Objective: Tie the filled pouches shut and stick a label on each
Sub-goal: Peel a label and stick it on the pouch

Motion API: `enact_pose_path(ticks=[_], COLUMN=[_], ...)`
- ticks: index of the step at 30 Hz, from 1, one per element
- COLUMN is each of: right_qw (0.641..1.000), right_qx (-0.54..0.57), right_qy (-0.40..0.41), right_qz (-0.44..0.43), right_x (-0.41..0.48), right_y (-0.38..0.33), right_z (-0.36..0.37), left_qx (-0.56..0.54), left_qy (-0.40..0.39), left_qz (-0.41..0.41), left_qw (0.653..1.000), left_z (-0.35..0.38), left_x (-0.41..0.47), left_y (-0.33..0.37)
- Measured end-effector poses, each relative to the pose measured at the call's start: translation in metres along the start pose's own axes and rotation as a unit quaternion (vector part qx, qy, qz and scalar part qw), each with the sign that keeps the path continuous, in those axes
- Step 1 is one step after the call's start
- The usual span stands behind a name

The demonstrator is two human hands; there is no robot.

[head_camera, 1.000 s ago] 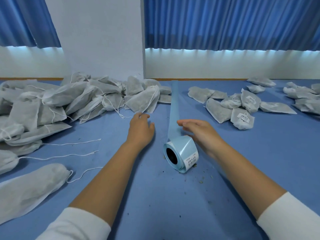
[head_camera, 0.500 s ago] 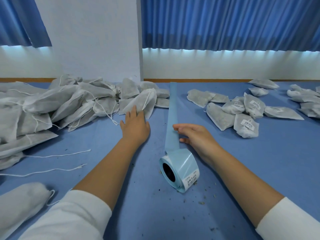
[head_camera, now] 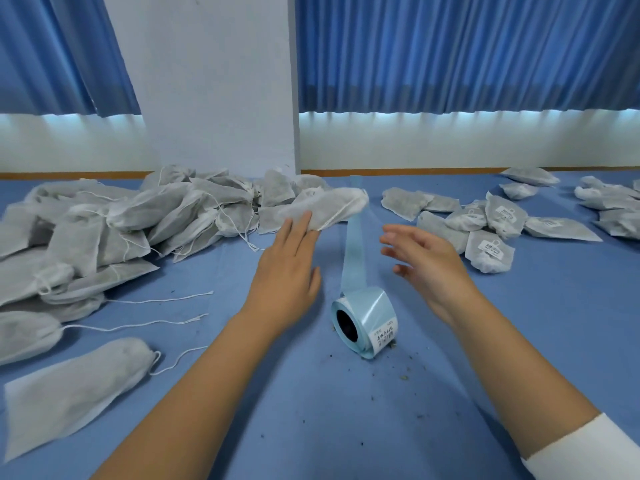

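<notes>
A grey filled pouch [head_camera: 329,209] lies across the far part of the blue backing strip [head_camera: 355,251]. My left hand [head_camera: 284,271] touches its left end with straight fingers, the thumb clear of it. Just right of the strip hovers my right hand [head_camera: 426,261], fingers spread and holding nothing. The label roll [head_camera: 363,320] stands on the blue table [head_camera: 346,410] between my forearms, one printed label showing. Untied pouches with loose strings are heaped in a pile [head_camera: 138,220] at the left. Labelled pouches [head_camera: 488,251] lie at the right.
A single pouch [head_camera: 76,386] lies near my left forearm, with loose white strings [head_camera: 156,301] beside it. Small dark crumbs dot the cloth around the roll. More pouches [head_camera: 609,202] sit at the far right. A white pillar and blue curtains stand behind the table.
My left hand has slid one pouch out of the pile to the right, onto the strip. My right hand has left the strip and risen with its fingers spread.
</notes>
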State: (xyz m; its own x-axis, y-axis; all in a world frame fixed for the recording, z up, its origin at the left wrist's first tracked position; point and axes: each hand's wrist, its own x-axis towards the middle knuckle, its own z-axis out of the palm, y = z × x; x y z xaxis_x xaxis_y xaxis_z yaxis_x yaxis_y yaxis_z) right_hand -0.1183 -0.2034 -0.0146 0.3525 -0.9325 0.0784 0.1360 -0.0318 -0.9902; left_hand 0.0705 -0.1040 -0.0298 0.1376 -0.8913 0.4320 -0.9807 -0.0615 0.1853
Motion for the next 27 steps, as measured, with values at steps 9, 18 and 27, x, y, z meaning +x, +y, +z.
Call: enact_pose_path(ticks=[9, 18, 27], right_qw=[0.995, 0.995, 0.989], right_qx=[0.052, 0.027, 0.000], right_qy=[0.070, -0.037, -0.117], right_qz=[-0.052, -0.086, -0.088], right_x=[-0.048, -0.053, -0.060], right_y=[-0.023, -0.010, -0.016], right_z=[0.029, 0.030, 0.029], left_qx=[0.056, -0.185, -0.269], left_qy=[0.115, 0.236, 0.143], left_qz=[0.106, 0.050, 0.049], left_qw=[0.986, 0.953, 0.951], left_z=[-0.010, -0.018, -0.027], left_x=[-0.046, -0.039, -0.036], left_y=[0.041, 0.045, 0.025])
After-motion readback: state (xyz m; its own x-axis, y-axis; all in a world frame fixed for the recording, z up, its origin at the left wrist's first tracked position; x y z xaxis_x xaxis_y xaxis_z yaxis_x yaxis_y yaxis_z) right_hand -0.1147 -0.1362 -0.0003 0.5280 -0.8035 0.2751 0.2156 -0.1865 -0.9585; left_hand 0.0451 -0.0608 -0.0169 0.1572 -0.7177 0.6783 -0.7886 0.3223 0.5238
